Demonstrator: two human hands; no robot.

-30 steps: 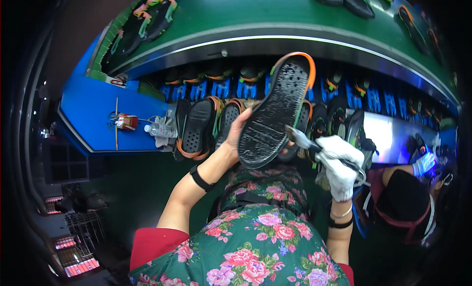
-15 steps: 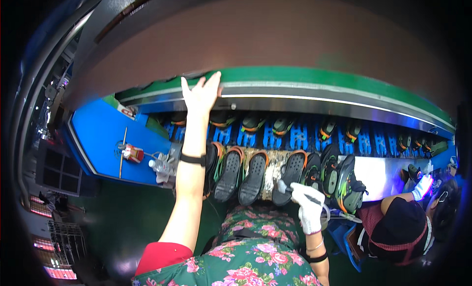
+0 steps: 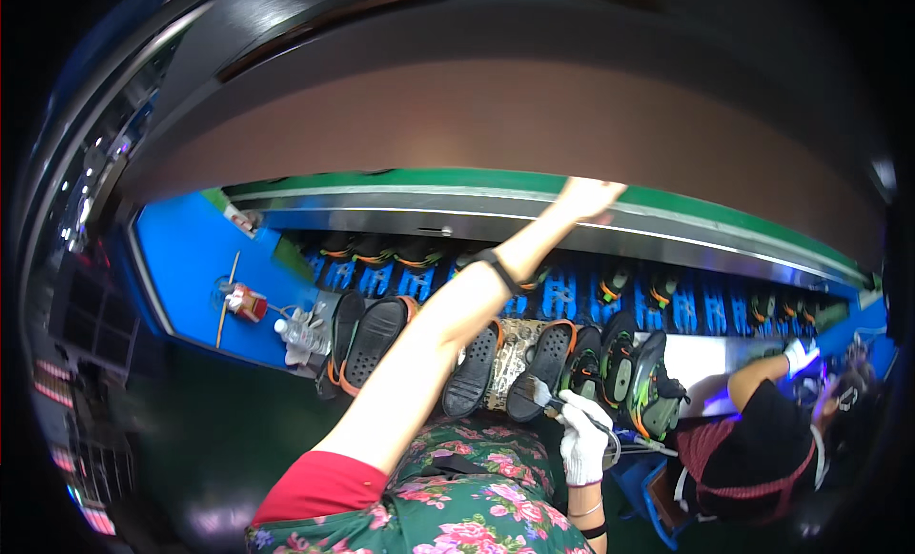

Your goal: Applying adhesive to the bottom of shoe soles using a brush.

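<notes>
My bare left hand (image 3: 591,198) is stretched far forward to the green ledge, up against the brown overhang. Its fingers are blurred and partly hidden, so I cannot tell what they touch. In its white glove, my right hand (image 3: 583,438) grips a brush (image 3: 543,396) whose pale bristles meet the lower part of a dark shoe sole (image 3: 551,359) with an orange rim. More soles lie to the left, including one (image 3: 474,368) beside my forearm and another (image 3: 378,337) farther left. Right of the brush stand several black shoe uppers (image 3: 618,363) with green and orange trim.
Blue racks (image 3: 560,295) carrying shoes run under the metal-edged ledge (image 3: 477,211). On the left, a blue table (image 3: 186,259) holds a red container (image 3: 248,303) and a clear bottle (image 3: 300,335). A co-worker (image 3: 762,449) sits at the right beside a blue stool (image 3: 648,497).
My left hand has swept right along the ledge, its forearm now crossing above the soles. The brush in my right hand now touches the sole. The view has shifted slightly.
</notes>
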